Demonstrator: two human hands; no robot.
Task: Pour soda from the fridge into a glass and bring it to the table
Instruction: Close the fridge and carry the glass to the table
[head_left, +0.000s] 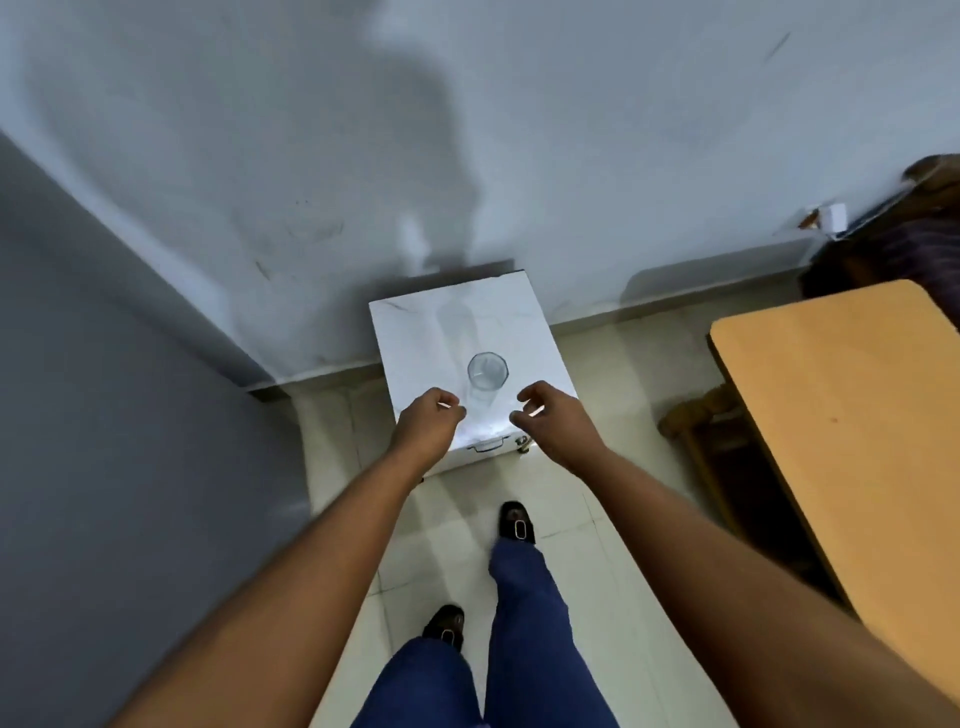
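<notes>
A clear, empty-looking glass (487, 372) stands upright on the white top of a small fridge (415, 332) set against the wall. My left hand (427, 422) hovers just left of and nearer than the glass, fingers loosely curled, holding nothing. My right hand (550, 418) hovers to the glass's right, fingers and thumb apart, also holding nothing. Neither hand touches the glass. A handle (487, 445) shows on the fridge's front edge between my hands. No soda is in view.
A wooden table (841, 431) stands at the right, with a wooden stool or chair frame (698, 421) beneath its near edge. A grey wall (104, 415) runs along the left. My legs and shoes stand on the tiled floor (597, 597) before the fridge.
</notes>
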